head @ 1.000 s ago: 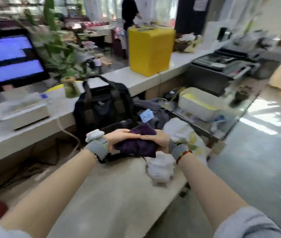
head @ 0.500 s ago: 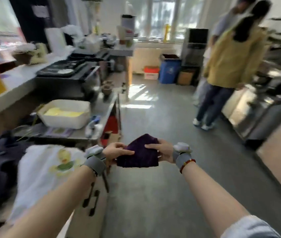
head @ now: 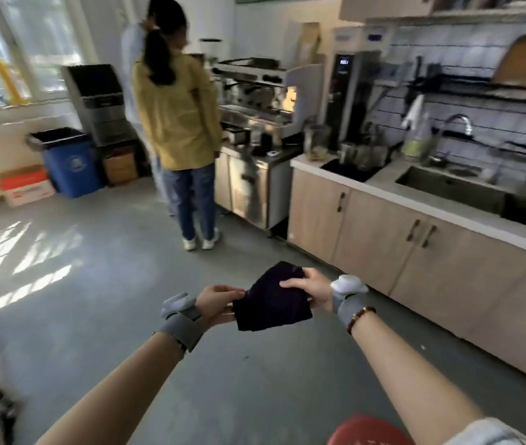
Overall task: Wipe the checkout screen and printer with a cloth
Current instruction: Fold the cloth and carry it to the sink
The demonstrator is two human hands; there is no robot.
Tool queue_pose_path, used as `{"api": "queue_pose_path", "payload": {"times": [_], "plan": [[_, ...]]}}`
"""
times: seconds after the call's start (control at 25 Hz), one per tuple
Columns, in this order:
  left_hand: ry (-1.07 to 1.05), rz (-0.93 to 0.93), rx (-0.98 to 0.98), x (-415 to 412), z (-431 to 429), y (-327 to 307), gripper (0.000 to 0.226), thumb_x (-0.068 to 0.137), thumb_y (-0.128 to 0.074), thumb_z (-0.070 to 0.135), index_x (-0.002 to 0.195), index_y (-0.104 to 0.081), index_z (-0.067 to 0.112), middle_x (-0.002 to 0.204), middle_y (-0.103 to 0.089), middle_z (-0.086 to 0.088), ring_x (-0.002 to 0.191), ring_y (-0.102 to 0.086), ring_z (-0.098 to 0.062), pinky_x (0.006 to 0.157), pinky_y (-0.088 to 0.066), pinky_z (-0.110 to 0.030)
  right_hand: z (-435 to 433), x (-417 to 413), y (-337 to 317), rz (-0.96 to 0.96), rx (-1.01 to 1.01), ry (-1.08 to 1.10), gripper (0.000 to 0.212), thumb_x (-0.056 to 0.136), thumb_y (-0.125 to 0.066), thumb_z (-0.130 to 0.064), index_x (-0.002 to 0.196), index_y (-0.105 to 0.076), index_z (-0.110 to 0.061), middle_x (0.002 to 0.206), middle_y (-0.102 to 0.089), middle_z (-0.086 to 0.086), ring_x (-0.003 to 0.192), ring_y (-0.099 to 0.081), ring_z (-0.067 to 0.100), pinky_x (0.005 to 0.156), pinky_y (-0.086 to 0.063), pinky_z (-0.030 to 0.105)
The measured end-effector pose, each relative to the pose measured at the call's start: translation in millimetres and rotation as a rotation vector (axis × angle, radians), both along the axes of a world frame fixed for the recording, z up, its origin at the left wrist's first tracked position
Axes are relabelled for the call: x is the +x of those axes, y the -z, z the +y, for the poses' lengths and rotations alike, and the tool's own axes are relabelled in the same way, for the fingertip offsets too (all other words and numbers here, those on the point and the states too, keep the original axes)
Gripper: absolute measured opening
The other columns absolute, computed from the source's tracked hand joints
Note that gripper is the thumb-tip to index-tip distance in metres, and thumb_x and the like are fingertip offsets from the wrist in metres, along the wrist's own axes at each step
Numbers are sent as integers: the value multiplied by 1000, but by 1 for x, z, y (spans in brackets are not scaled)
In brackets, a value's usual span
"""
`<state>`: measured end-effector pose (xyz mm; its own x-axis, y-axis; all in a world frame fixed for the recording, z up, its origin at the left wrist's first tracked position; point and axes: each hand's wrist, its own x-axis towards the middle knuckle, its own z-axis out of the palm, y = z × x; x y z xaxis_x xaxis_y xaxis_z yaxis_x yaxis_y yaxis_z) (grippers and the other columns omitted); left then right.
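- Up front in the head view, the left hand and right hand each pinch an edge of the dark purple cloth, held folded in the air above the grey floor.
- Farther back, a person in a yellow jacket stands facing a coffee machine.
- Rightward, a sink sits in the desk over the wooden cabinets.
- Left of the person stands a blue bin.

One head-worn camera looks forward and down, hands close at 6 o'clock, sink at 2 o'clock.
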<state>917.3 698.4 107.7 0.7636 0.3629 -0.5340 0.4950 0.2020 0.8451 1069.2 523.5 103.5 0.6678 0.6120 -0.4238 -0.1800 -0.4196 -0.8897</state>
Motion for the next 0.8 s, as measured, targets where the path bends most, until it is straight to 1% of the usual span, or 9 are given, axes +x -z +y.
{"api": "queue_pose_path", "payload": {"times": [0.12,0.2,0.28,0.32,0.4,0.48,0.56,0.64,0.8], "plan": [[245,40,178,91,8,-9,16,92,-56,13,106,-61,6,94,-61,-7,85,-61,-22,75,-52,-32,-15,62,-10,-112,-62,88,40,76,-77,-25,113,-63,-15,109,-68,5,96,-66,19,72,-57,34],[359,117,294,139,4,-13,20,93,-54,17,109,-62,9,98,-61,-6,87,-60,-24,74,-52,-32,-31,95,-17,-196,-142,91,40,77,-77,-24,114,-63,-14,108,-68,7,94,-66,22,72,-59,37],[542,129,320,197,-9,-9,20,94,-52,22,109,-60,12,108,-62,-8,85,-62,-24,73,-51,-31,-55,133,-17,-276,-226,130,43,77,-77,-23,116,-64,-9,113,-68,10,103,-65,27,87,-56,44],[639,132,397,233,-21,-9,22,93,-53,25,111,-59,14,113,-63,-9,89,-62,-24,76,-50,-32,-70,159,-17,-305,-250,186,43,78,-77,-23,116,-64,-7,115,-68,11,107,-64,28,94,-53,43],[843,31,714,303,-42,-8,41,91,-57,31,128,-52,14,132,-57,-10,115,-57,-26,95,-45,-34,-102,205,-17,-352,-326,250,41,78,-76,-24,114,-65,-7,117,-68,11,109,-63,28,98,-50,40],[1017,-100,975,387,-78,-13,66,90,-54,42,147,-28,20,153,-34,-8,139,-35,-26,114,-29,-40,-138,272,-7,-367,-381,314,42,78,-76,-25,114,-65,-7,117,-68,11,110,-63,28,98,-49,39],[1112,-168,1130,464,-105,-15,75,90,-49,50,151,-11,29,161,-12,0,147,-14,-24,118,-18,-47,-168,337,-3,-345,-396,387,45,77,-77,-26,116,-64,-7,118,-68,11,109,-63,27,97,-50,38],[1141,-178,1250,525,-131,-21,74,91,-46,50,150,-3,36,162,2,7,149,1,-20,119,-10,-53,-193,392,-4,-315,-392,438,47,77,-77,-26,117,-64,-7,119,-68,12,109,-63,27,98,-49,38],[1105,-301,1494,638,-158,-31,69,94,-44,44,149,-3,39,161,7,9,149,7,-20,118,-6,-58,-227,493,-16,-330,-393,544,47,76,-77,-29,115,-65,-6,117,-68,13,107,-63,29,96,-51,45]]}}
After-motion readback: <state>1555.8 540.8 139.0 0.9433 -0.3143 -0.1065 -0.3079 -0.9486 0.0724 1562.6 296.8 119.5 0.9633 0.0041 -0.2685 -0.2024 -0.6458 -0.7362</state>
